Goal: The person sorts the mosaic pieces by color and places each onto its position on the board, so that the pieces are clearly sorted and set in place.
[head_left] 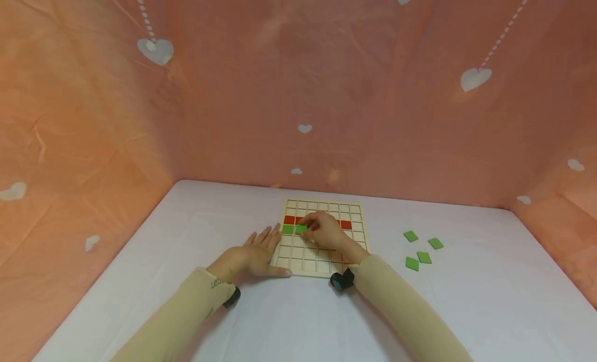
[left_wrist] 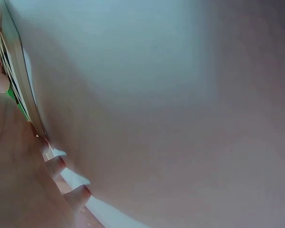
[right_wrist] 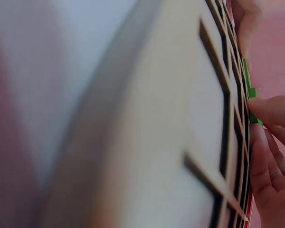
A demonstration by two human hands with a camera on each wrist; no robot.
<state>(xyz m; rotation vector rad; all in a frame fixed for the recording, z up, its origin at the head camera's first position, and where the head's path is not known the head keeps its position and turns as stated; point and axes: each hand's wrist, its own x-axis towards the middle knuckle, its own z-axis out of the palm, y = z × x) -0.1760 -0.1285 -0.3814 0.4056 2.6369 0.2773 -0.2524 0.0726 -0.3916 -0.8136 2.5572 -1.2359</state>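
Note:
A pale wooden grid board (head_left: 298, 252) lies on the table. My right hand (head_left: 325, 231) reaches over it and pinches a green square tile (head_left: 301, 229) between thumb and fingers, at the second cell from the left. In the right wrist view this tile (right_wrist: 252, 107) looks slightly raised at the grid. Just left of it, another green tile (head_left: 288, 229) sits in the first cell. Red tiles (head_left: 289, 220) line the row behind, partly hidden by my right hand. With fingers spread, my left hand (head_left: 258, 257) rests along the board's left edge, its thumb by the near corner.
Several loose green tiles (head_left: 424, 257) lie on the white tabletop (head_left: 466, 305) right of the board. An orange-pink curtain (head_left: 242, 118) with white hearts surrounds the table at the back and sides. Dark wrist devices (head_left: 342, 280) show at both cuffs.

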